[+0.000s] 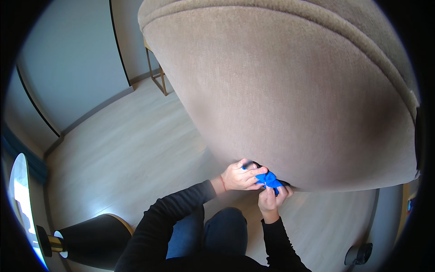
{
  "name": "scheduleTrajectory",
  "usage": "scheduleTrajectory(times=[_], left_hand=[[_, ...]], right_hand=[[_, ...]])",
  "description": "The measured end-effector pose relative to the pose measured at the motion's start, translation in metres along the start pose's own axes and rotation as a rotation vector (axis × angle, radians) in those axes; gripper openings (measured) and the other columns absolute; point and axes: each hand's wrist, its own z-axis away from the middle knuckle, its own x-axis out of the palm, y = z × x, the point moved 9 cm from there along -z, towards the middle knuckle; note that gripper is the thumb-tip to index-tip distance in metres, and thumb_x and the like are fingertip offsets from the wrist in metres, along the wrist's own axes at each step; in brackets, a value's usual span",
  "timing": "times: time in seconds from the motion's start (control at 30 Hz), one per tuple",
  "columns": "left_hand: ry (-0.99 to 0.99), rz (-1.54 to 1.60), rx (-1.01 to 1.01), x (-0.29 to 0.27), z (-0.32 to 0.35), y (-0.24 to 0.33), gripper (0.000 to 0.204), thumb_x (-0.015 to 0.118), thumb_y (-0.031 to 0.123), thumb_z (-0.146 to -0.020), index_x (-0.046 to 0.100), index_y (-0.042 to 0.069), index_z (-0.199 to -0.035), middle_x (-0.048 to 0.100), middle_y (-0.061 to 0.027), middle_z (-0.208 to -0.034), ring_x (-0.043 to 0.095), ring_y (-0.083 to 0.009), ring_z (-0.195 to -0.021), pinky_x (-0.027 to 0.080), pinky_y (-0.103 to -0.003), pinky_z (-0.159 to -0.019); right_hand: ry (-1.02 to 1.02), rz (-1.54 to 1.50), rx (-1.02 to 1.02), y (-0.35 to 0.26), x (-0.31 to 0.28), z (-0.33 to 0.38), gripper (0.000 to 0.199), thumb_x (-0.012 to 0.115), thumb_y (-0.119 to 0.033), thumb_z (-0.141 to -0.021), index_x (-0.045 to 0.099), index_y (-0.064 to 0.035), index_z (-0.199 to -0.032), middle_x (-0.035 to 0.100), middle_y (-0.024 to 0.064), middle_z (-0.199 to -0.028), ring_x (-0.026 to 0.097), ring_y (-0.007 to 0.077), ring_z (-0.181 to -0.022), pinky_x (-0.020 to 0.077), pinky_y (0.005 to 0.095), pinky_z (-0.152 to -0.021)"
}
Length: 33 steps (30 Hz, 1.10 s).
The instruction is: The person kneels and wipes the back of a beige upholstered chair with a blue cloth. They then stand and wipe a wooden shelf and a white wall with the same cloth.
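Note:
A bright blue piece of cloth [271, 179], bunched and folded as if knotted, sits at the lower edge of a beige upholstered chair [290, 90]. From its left side my left hand [241, 176] grips the cloth with bent fingers. Just below it, my right hand [273, 199] pinches the cloth's lower end, fingers closed. Behind the cloth a thin black part [284, 183] shows along the chair's edge; what it is, I cannot tell. A red string circles my left wrist.
At the lower left stands a black cone-shaped base [93, 238] with a gold neck and a round, shiny disc [20, 199]. Brass-coloured legs [158, 80] show behind the chair. A black round object [359, 255] lies at lower right. Pale wood floor [131, 149] meets grey walls.

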Motion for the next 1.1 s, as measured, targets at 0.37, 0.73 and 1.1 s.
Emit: scheduleTrajectory(times=[0.37, 0.73, 1.1], left_hand=[[0.367, 0.027, -0.114, -0.056, -0.071, -0.029, 0.045, 0.054, 0.048, -0.094, 0.058, 0.011, -0.119, 0.051, -0.0109, -0.143, 0.015, -0.0408, -0.148, 0.009, -0.053, -0.120], [0.350, 0.054, -0.073, -0.092, -0.080, -0.026, 0.030, 0.052, 0.040, -0.095, 0.065, 0.014, -0.087, 0.055, -0.0066, -0.140, 0.022, -0.0362, -0.147, 0.010, -0.051, -0.120], [0.362, 0.046, -0.169, -0.148, -0.132, -0.107, 0.048, 0.049, 0.048, -0.093, 0.072, 0.008, -0.107, 0.053, -0.0223, -0.139, 0.032, -0.0534, -0.137, 0.023, -0.065, -0.105]], right_hand=[[0.240, 0.198, 0.056, -0.033, -0.030, -0.103, 0.016, 0.060, -0.007, -0.094, 0.074, -0.0145, -0.096, 0.049, 0.0079, -0.105, 0.044, 0.0257, -0.095, 0.0407, 0.0337, -0.075], [0.311, 0.180, 0.052, -0.077, -0.033, -0.109, 0.014, 0.064, -0.007, -0.092, 0.074, -0.0159, -0.094, 0.054, 0.0075, -0.099, 0.049, 0.0250, -0.087, 0.0419, 0.0329, -0.069], [0.283, 0.321, -0.143, -0.131, -0.001, -0.199, 0.024, 0.053, -0.002, -0.091, 0.075, -0.0072, -0.099, 0.054, 0.0157, -0.110, 0.056, 0.0282, -0.097, 0.0496, 0.0406, -0.079]])
